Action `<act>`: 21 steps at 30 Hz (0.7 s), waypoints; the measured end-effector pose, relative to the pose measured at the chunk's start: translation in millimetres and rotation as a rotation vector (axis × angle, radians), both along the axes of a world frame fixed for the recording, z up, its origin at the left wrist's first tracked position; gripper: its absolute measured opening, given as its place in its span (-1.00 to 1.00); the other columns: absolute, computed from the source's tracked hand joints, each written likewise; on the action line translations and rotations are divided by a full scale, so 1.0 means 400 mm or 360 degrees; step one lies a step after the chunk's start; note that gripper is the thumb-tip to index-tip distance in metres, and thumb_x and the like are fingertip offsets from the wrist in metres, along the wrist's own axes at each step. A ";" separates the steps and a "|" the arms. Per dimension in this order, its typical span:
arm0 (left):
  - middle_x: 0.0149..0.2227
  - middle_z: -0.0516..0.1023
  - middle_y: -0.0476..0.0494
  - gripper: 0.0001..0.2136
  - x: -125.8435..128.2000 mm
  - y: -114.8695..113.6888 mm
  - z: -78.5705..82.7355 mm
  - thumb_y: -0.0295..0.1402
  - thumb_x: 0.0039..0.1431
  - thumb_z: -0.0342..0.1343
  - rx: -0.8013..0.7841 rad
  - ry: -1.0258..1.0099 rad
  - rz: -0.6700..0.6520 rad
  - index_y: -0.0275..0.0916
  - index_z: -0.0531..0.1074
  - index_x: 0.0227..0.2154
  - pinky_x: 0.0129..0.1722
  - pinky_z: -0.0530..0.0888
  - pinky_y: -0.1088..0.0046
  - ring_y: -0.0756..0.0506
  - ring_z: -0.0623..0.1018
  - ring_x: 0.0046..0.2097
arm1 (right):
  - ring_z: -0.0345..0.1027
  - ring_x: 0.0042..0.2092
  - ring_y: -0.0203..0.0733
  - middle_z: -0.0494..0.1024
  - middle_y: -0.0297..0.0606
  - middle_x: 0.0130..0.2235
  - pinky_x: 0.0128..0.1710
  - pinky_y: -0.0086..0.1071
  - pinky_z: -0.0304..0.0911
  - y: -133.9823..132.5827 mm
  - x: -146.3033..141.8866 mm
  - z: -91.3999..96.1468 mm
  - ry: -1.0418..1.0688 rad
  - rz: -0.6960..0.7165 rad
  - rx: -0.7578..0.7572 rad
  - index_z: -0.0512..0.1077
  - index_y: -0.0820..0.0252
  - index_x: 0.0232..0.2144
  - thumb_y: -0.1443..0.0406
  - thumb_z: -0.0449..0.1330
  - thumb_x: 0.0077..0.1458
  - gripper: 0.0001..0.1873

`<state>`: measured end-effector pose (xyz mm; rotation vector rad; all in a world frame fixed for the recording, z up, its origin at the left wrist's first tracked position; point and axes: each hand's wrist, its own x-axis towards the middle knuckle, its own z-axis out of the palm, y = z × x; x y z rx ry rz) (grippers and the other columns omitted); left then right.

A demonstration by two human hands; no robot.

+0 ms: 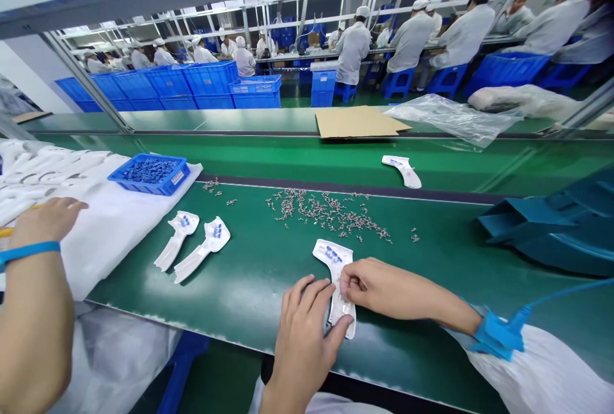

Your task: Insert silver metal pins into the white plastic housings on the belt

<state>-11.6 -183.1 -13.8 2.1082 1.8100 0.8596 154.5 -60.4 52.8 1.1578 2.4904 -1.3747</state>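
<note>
my left hand (307, 334) grips the shell (334, 253) on the bench (259, 279); my right hand (371, 287) is curled at it, but from here i can't tell whether it pinches anything. i'd judge this shell partly done: blue bits (332, 254) sit in it, metal bits (330, 210) lie loose beyond.
</note>
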 end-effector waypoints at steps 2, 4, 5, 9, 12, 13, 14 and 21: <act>0.07 0.53 -0.18 -0.65 0.003 0.000 -0.002 -0.33 0.21 0.21 -0.0023 0.0001 -0.0007 -0.19 0.40 0.06 0.11 0.46 0.05 -0.26 0.41 0.18 | 0.27 -0.45 -0.29 0.51 -0.35 -0.48 -0.51 -0.46 0.03 0.005 -0.005 -0.006 -0.0041 0.0031 0.0028 0.50 0.17 -0.40 0.34 0.08 0.14 -0.82; 0.06 0.55 -0.18 -0.66 0.006 0.000 -0.001 -0.34 0.21 0.21 -0.0019 -0.0021 -0.0004 -0.19 0.41 0.05 0.10 0.46 0.06 -0.26 0.42 0.17 | 0.30 -0.41 -0.26 0.52 -0.34 -0.46 -0.48 -0.45 0.05 0.006 -0.009 -0.011 -0.0079 0.0046 0.0073 0.50 0.15 -0.39 0.35 0.07 0.14 -0.81; 0.05 0.55 -0.18 -0.66 0.006 0.000 -0.001 -0.34 0.21 0.21 -0.0012 -0.0033 -0.0002 -0.19 0.41 0.05 0.10 0.46 0.06 -0.26 0.42 0.17 | 0.32 -0.38 -0.23 0.53 -0.33 -0.45 -0.45 -0.44 0.07 0.005 -0.010 -0.014 -0.0103 0.0044 0.0109 0.50 0.14 -0.38 0.35 0.07 0.14 -0.81; 0.04 0.56 -0.17 -0.65 0.006 0.001 0.002 -0.35 0.20 0.22 -0.0008 -0.0059 -0.0005 -0.18 0.41 0.05 0.07 0.47 0.06 -0.26 0.44 0.14 | 0.35 -0.27 -0.12 0.54 -0.28 -0.37 -0.39 -0.40 0.08 -0.005 -0.014 -0.015 -0.0225 0.0014 0.0234 0.47 0.10 -0.34 0.30 0.09 0.17 -0.85; 0.03 0.56 -0.15 -0.65 0.004 0.003 0.002 -0.33 0.19 0.23 -0.0010 -0.0075 -0.0002 -0.19 0.41 0.04 0.06 0.48 0.07 -0.26 0.44 0.14 | 0.34 -0.28 -0.12 0.53 -0.28 -0.37 -0.39 -0.39 0.07 -0.013 -0.014 -0.010 -0.0275 0.0016 0.0257 0.43 0.09 -0.36 0.29 0.07 0.19 -0.86; 0.03 0.56 -0.14 -0.65 0.004 0.003 0.001 -0.33 0.19 0.23 -0.0011 -0.0079 -0.0002 -0.19 0.41 0.04 0.06 0.48 0.07 -0.26 0.44 0.13 | 0.34 -0.29 -0.13 0.53 -0.29 -0.38 -0.39 -0.38 0.07 -0.014 -0.012 -0.009 -0.0275 0.0020 0.0250 0.42 0.10 -0.37 0.29 0.06 0.20 -0.85; 0.03 0.56 -0.13 -0.65 0.004 0.003 0.001 -0.33 0.19 0.24 -0.0013 -0.0082 0.0003 -0.18 0.41 0.04 0.06 0.47 0.06 -0.26 0.44 0.13 | 0.34 -0.30 -0.14 0.52 -0.29 -0.39 -0.39 -0.38 0.07 -0.015 -0.010 -0.009 -0.0266 0.0025 0.0239 0.41 0.10 -0.38 0.29 0.05 0.21 -0.84; 0.02 0.57 -0.14 -0.66 0.005 0.001 -0.001 -0.32 0.20 0.23 0.0004 -0.0091 0.0003 -0.19 0.41 0.03 0.07 0.47 0.08 -0.25 0.44 0.13 | 0.36 -0.31 -0.14 0.54 -0.29 -0.40 -0.42 -0.39 0.07 -0.006 -0.001 -0.022 -0.0204 0.0002 0.0163 0.44 0.11 -0.37 0.26 0.05 0.21 -0.81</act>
